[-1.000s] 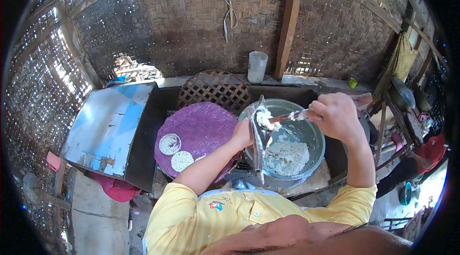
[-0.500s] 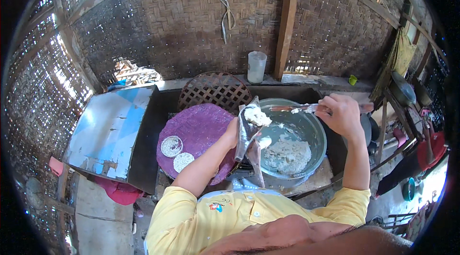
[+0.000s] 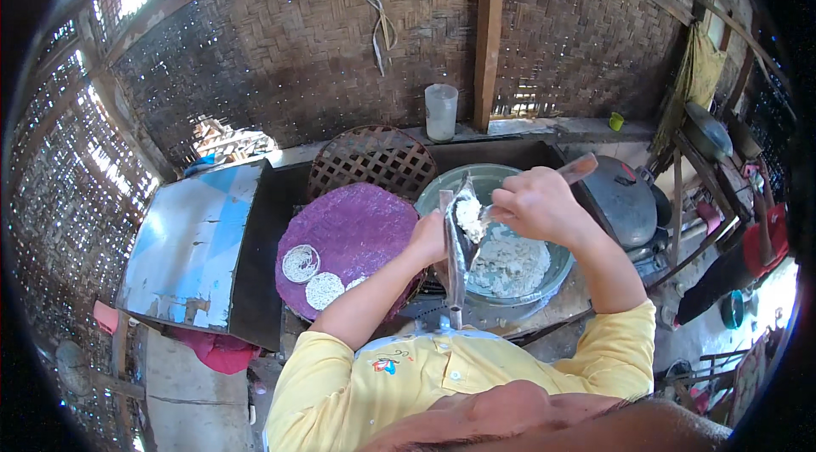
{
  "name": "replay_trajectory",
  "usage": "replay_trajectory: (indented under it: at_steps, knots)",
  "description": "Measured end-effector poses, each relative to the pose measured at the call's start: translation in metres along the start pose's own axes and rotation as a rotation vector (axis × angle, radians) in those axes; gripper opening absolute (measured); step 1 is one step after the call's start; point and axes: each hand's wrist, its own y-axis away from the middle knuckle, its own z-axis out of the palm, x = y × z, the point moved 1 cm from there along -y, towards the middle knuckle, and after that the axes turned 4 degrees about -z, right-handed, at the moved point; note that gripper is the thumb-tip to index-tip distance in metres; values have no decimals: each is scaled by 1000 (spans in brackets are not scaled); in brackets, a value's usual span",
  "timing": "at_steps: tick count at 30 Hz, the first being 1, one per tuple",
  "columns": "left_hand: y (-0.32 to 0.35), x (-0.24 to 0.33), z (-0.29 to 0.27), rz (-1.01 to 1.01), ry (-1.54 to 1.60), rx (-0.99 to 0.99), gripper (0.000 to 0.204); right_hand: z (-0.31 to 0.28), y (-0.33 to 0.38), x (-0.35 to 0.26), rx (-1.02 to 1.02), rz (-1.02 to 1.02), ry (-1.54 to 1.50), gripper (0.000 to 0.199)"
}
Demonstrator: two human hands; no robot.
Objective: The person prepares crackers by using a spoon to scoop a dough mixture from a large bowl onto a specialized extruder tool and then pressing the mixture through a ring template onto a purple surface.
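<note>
Woven bamboo walls close in a small cooking corner w/ a dark work surface (image 3: 255,223) below them. Landmark: the big metal basin (image 3: 544,282) of white dough, sitting right in front of the person.

Left hand (image 3: 429,235), just left of the basin rim, fingers closed round a clear plastic bag (image 3: 459,240), held upright w/ its mouth up & tail hanging down over the near rim – prob. so dough drops in and any spill lands back in the basin. A lump of white dough (image 3: 467,216) already sits in the bag's top.

Right hand (image 3: 535,204), above the basin's far half, fingers clamped on a spoon-like tool w/ a reddish handle (image 3: 578,168) sticking out up-right; tip angled toward the bag mouth, touching or v. near it – can't tell which.

Left of the basin: round purple tray (image 3: 357,240), touching or nearly so, w/ two small noodle-like white discs (image 3: 313,278) at its near-left edge – close enough to reach w/out shifting. Behind the tray, a lattice basket (image 3: 371,161) leans. Beyond the basin, on the ledge by the post, a cloudy plastic cup (image 3: 440,112). Right of the basin, a dark lidded pot (image 3: 625,197). Far left, a blue-white panel (image 3: 191,240).
</note>
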Motion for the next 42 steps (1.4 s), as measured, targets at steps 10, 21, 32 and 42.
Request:
replay_trajectory:
  at_steps: [10, 21, 32, 42]
  knots:
    - [-19, -36, 1, -214, 1207, -307, 25, -59, 17, 12, 113, 157, -61, 16]
    - [-1, -5, 3, 82, 48, 41, 29, 4, 1, -10, 53, -14, 64, 18]
    - [-25, -36, -23, 463, 940, -192, 64, 47, 48, 1, 478, 736, -389, 21]
    - [-17, -47, -31, 216, 940, -241, 61, 50, 56, -20, 403, 591, -567, 20]
